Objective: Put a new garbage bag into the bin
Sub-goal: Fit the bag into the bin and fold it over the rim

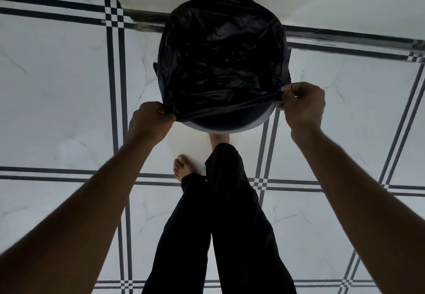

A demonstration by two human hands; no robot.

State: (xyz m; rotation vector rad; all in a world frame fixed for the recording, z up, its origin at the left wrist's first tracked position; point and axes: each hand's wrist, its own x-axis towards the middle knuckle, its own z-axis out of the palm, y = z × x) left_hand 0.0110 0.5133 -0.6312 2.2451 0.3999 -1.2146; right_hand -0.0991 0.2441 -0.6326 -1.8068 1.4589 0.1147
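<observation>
My left hand (150,119) and right hand (301,102) each pinch the edge of the garbage bag (220,59), stretching it wide at frame centre. This way it can fold over the near rim of the bin (230,128), which is still bare.

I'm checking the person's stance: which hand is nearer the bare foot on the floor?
Left. The left hand grips the bag's edge just above the bare foot; the right hand is farther across.

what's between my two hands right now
In the head view, the garbage bag's stretched edge runs from left hand to right hand, over the bin's near rim.
</observation>
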